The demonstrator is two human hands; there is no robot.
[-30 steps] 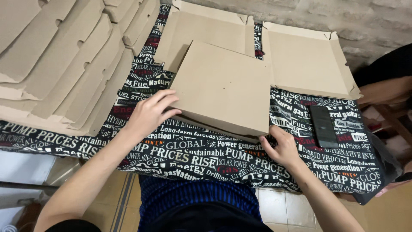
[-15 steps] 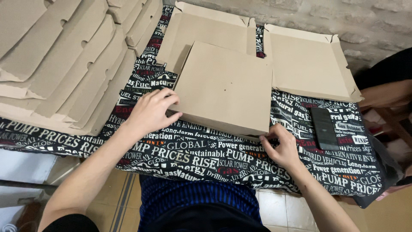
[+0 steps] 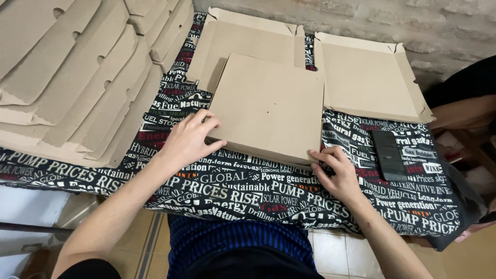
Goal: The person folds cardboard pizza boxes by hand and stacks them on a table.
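A closed square cardboard box (image 3: pixel 271 106) lies flat in the middle of a table covered with a black printed cloth (image 3: pixel 243 188). My left hand (image 3: pixel 188 139) rests on the cloth with its fingers on the box's near left corner. My right hand (image 3: pixel 336 173) pinches the box's near right corner from below and in front. Behind the closed box lie two open, unfolded box blanks, one at the back middle (image 3: pixel 248 39) and one at the back right (image 3: pixel 367 77).
A fanned stack of flat cardboard blanks (image 3: pixel 72 72) fills the table's left side. A dark phone (image 3: pixel 388 155) lies on the cloth to the right of my right hand. A brick wall (image 3: pixel 413 26) runs behind the table. Another person's arm (image 3: pixel 462 111) shows at the right edge.
The view shifted slightly. My left hand slid a little along the box's near left corner, and my right hand stayed at the near right corner. The box lies in the same place.
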